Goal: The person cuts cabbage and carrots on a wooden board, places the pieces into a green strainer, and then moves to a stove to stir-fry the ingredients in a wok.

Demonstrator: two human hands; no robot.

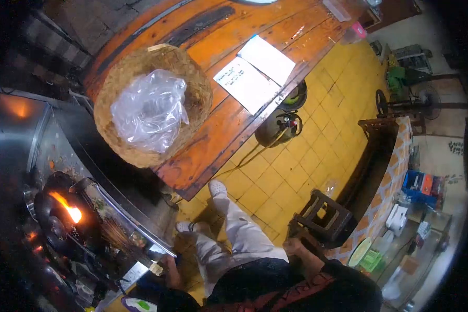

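Observation:
My left hand (170, 263) is low at the front edge of the steel stove counter (140, 236), beside a small pale block (156, 268); whether it grips anything is unclear. My right hand (295, 245) is closed on the corner of a dark wooden stool (325, 216) on the yellow tiled floor. My legs in white trousers (239, 236) and white shoes stretch between the two. A burner flame (70, 211) burns under a dark pan (62, 218) on the stove to the left.
An orange wooden table (218, 140) carries a woven basket (192, 73) with a clear plastic bag (151, 109) and two white sheets (255, 73). Two gas cylinders (278, 127) stand under its edge. A tiled counter (395, 171) and a fan (421, 101) are at the right.

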